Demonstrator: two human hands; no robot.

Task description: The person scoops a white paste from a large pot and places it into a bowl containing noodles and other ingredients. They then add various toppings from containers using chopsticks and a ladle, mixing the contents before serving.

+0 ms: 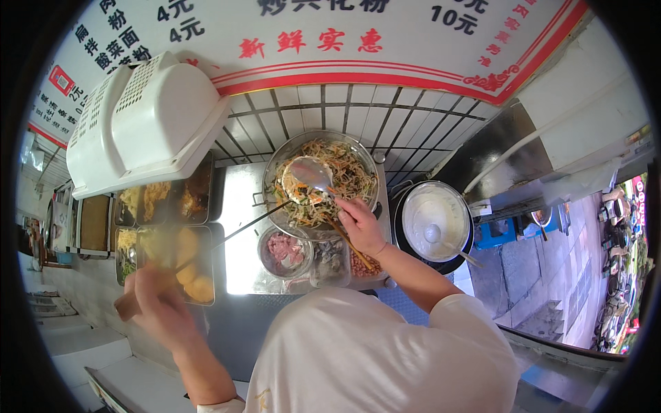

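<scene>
My left hand (157,304), blurred, grips the wooden handle (126,305) of a long-handled ladle. Its dark metal rod (253,224) runs up to the right. A round layer of white batter topped with shredded vegetables (297,190) rests at the rod's far end, over a metal basin (268,170) of mixed shredded vegetables (356,173). In my right hand (361,227) is a metal spoon (312,173), its bowl just above or touching that topping. A slim wooden stick or handle (351,245) slants below the right hand; whether that hand holds it, I cannot tell.
Nearest me stand a bowl of pink raw meat (285,251), a tub of grey shellfish-like pieces (333,260) and peanuts (364,266). A batter pot (413,206) with a ladle (433,233) is right. Trays of food (196,258) stand left, below a white plastic cover (155,118).
</scene>
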